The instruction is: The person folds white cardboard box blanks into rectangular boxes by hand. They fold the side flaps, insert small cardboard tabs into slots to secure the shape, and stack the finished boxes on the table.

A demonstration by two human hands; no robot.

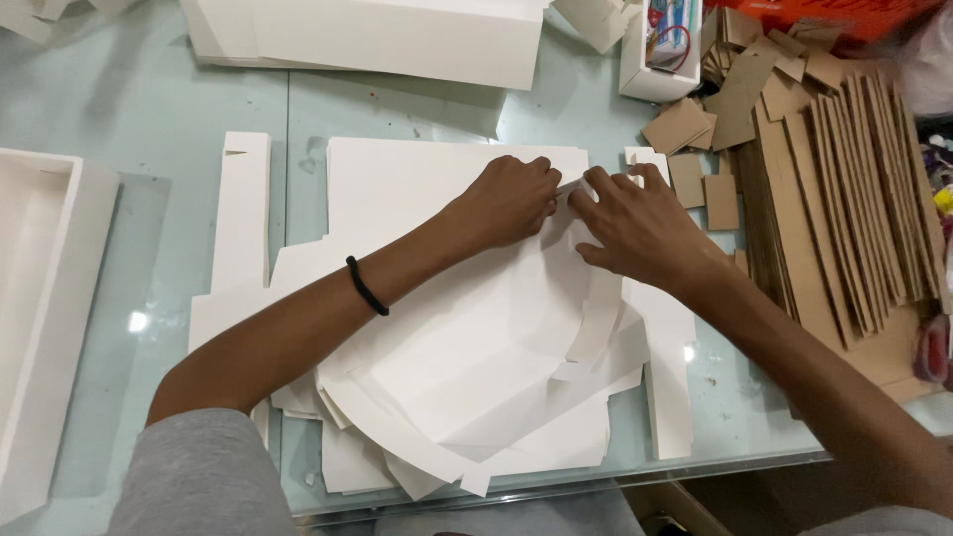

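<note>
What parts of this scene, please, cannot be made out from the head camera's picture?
- The fold that the left hand and right hand press: covered by the fingers.
- The lower white paper sheets: overlapped, so uncountable.
- The small white box: contents too small, top cut off.
- The white tray: cut off by the left edge.

Bare forearms, grey short sleeves [204,467] at both shoulders, thin black band [366,286] round left wrist, no rings visible.
</note>
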